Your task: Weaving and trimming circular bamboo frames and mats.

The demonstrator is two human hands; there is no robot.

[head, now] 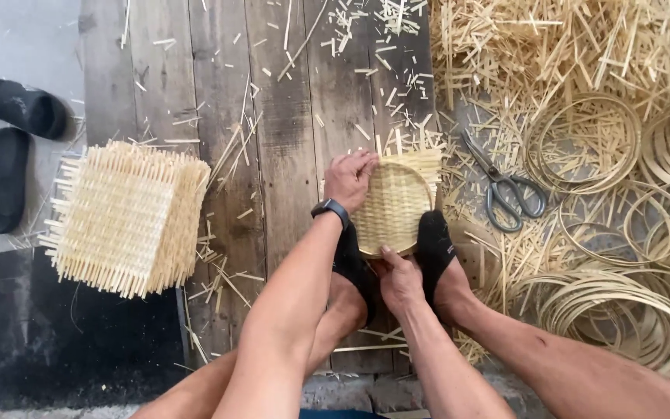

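A small round woven bamboo basket (393,206) with loose strip ends sticking out at its top sits on the wooden planks, wedged between my two feet in black socks. My left hand (349,178), a dark watch on its wrist, grips the basket's upper left rim. At the near rim, my right hand (399,278) pinches the edge with thumb and fingers. Both hands are touching the basket.
A stack of square woven bamboo mats (126,217) lies to the left. Grey scissors (505,194) lie right of the basket among bamboo scraps. Several bamboo hoops (583,143) and a thick bundle of rings (622,318) fill the right side. Two black slippers (9,147) rest at far left.
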